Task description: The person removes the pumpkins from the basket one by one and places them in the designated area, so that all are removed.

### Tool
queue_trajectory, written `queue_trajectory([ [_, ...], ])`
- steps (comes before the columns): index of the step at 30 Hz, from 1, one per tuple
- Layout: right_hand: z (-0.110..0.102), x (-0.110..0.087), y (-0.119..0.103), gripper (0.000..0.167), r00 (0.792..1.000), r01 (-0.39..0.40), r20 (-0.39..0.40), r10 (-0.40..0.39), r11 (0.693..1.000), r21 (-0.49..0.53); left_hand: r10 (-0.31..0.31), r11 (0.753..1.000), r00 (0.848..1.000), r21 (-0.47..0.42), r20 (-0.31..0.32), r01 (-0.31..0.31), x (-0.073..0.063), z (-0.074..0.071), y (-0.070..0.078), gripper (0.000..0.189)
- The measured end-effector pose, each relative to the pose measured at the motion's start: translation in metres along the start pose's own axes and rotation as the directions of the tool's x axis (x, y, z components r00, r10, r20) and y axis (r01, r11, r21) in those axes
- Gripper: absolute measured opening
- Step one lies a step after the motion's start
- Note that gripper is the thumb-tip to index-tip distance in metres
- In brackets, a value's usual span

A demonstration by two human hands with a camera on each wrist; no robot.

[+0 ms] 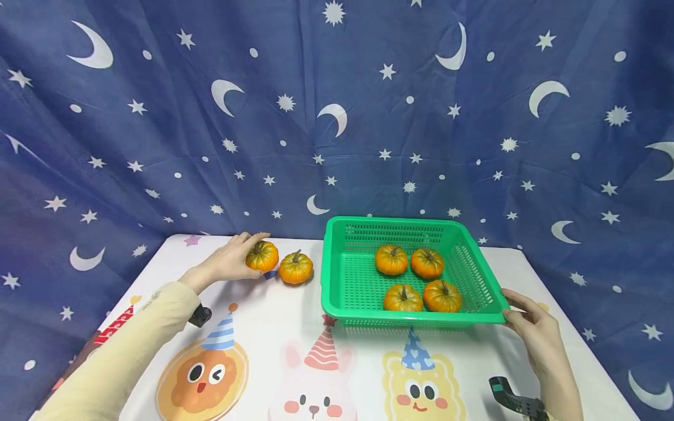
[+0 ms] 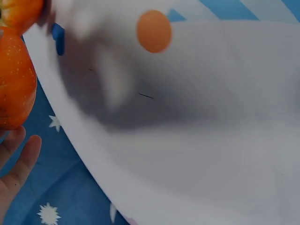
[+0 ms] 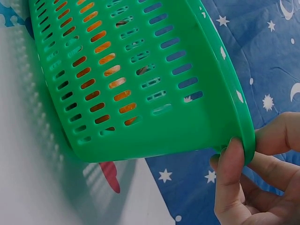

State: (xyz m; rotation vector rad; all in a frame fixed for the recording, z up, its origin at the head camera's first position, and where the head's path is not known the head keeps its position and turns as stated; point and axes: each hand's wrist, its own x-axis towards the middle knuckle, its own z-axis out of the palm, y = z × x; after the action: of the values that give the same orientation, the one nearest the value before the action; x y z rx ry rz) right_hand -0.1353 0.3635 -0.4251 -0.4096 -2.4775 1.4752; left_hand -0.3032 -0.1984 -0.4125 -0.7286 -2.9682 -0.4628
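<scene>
At the left of the table, my left hand (image 1: 231,260) grips a small orange pumpkin (image 1: 264,257) between thumb and fingers. In the left wrist view that pumpkin (image 2: 16,82) shows at the left edge, fingertips against its side. Just right of it a second pumpkin (image 1: 296,268), stem up, sits on the table. My right hand (image 1: 539,327) pinches the front right corner of a green plastic basket (image 1: 421,317). The right wrist view shows thumb and fingers on either side of the basket rim (image 3: 241,126). Several pumpkins (image 1: 391,260) lie inside on the right half of the basket floor.
A white cloth with cartoon figures (image 1: 202,380) covers the table (image 1: 284,333). Behind it hangs a dark blue curtain (image 1: 368,175) with moons and stars, close to the back edge. A black wrist mount (image 1: 518,403) juts from the right wrist.
</scene>
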Motion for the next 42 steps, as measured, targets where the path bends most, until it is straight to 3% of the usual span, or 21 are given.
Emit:
queue_trajectory([
  [7,-0.001,0.000,0.003,0.049,1.000,-0.015,0.004,0.015,1.000,0.006,-0.053,0.998,0.998,-0.023,0.029,0.054,-0.002,0.011,-0.011,0.089],
  [17,-0.002,0.000,0.003,0.049,1.000,-0.019,0.000,0.019,1.000,0.000,-0.049,0.998,0.998,-0.023,0.039,0.050,0.000,0.022,-0.015,0.089],
  [23,-0.003,0.004,0.010,0.050,1.000,-0.021,0.009,0.021,0.998,0.053,-0.044,0.999,0.997,-0.021,0.057,0.045,0.000,0.023,-0.014,0.088],
  [30,0.000,0.011,0.026,0.045,1.000,0.010,-0.007,-0.009,0.981,0.191,-0.046,0.999,0.997,-0.021,0.067,0.047,-0.001,0.022,-0.015,0.089],
  [37,0.000,0.004,0.006,0.049,1.000,-0.019,0.015,0.018,0.997,0.076,-0.053,0.998,0.995,-0.013,0.079,0.055,-0.002,0.022,-0.017,0.090],
  [42,-0.001,0.000,0.002,0.049,0.999,-0.027,0.018,0.026,0.997,0.075,-0.048,0.999,0.996,-0.018,0.076,0.050,-0.002,0.022,-0.014,0.092],
])
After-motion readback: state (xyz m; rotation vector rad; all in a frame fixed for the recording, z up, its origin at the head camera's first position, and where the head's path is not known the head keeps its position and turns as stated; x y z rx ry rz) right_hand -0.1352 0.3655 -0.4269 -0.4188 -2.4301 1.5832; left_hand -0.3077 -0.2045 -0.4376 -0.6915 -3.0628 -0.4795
